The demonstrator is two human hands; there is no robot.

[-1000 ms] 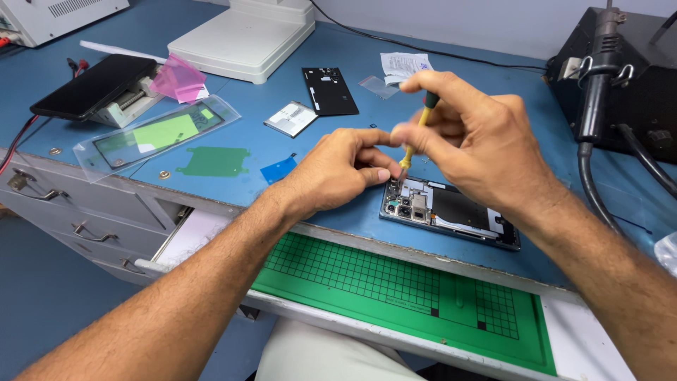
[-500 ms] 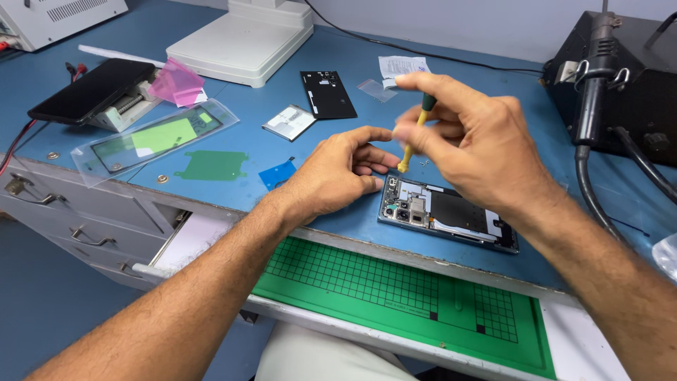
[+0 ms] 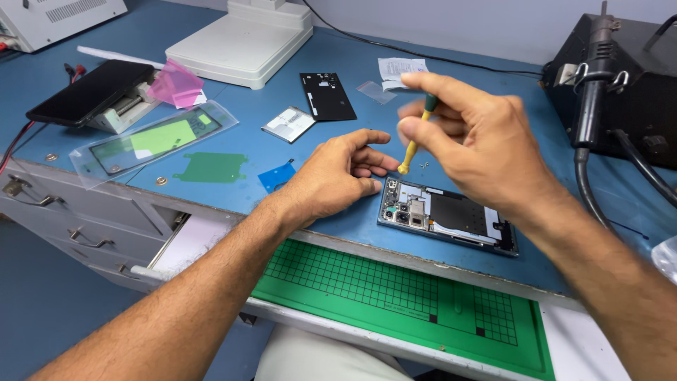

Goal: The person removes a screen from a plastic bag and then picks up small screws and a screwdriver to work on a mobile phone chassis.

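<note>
An opened smartphone (image 3: 451, 215) lies face down on the blue bench, its circuit boards and camera modules exposed. My right hand (image 3: 472, 141) is raised above it and grips a small yellow-handled screwdriver (image 3: 416, 141) with a green cap, its tip pointing down toward the phone's upper left corner. My left hand (image 3: 335, 176) rests on the bench just left of the phone, fingers loosely spread, fingertips close to the phone's edge, holding nothing. Tiny screws (image 3: 424, 165) lie on the bench near the screwdriver tip.
A black back panel (image 3: 327, 95), a small metal plate (image 3: 288, 124), plastic film sheets (image 3: 151, 137), a pink bag (image 3: 175, 82) and another dark phone (image 3: 88, 90) lie to the left. A white stand (image 3: 243, 39) sits behind. A black soldering station (image 3: 620, 77) is right; a green cutting mat (image 3: 402, 296) lies in front.
My right hand has lifted the screwdriver up and away from the phone. My left hand's fingers have opened and moved slightly left off the phone's corner.
</note>
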